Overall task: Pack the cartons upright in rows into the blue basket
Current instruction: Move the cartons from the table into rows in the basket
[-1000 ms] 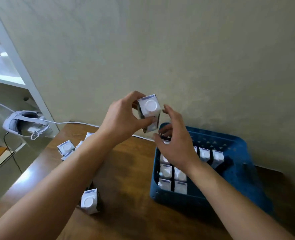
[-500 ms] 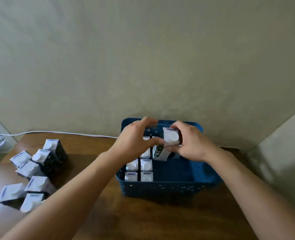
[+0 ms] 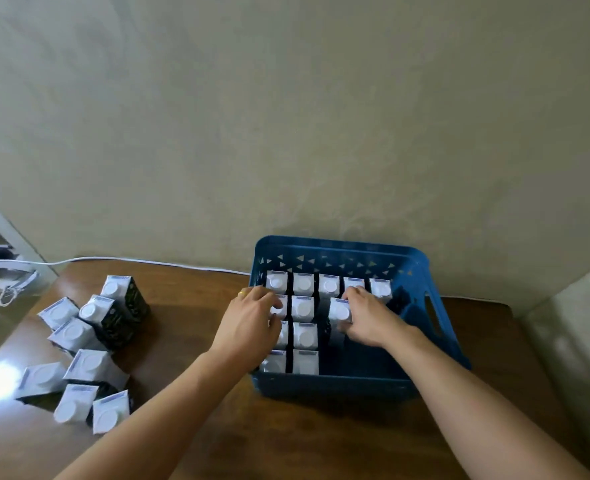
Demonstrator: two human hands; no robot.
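Carton (image 3: pixel 339 311) now lowered into basket (image 3: pixel 440 336) since half-second-earlier frame, right hand (image 3: pixel 369 320) fingers curled round it, left hand (image 3: pixel 250 327) fingers loosely bent on packed cartons (image 3: pixel 303 308), loose cartons (image 3: pixel 89 344) on table (image 3: pixel 196 327).

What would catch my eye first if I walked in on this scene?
Probably the blue basket against the wall, half filled with neat rows of white-capped cartons, both hands inside it. The right hand grips a carton in the third column; the left hand rests on the packed rows. A cluster of loose cartons waits on the wooden table's left.
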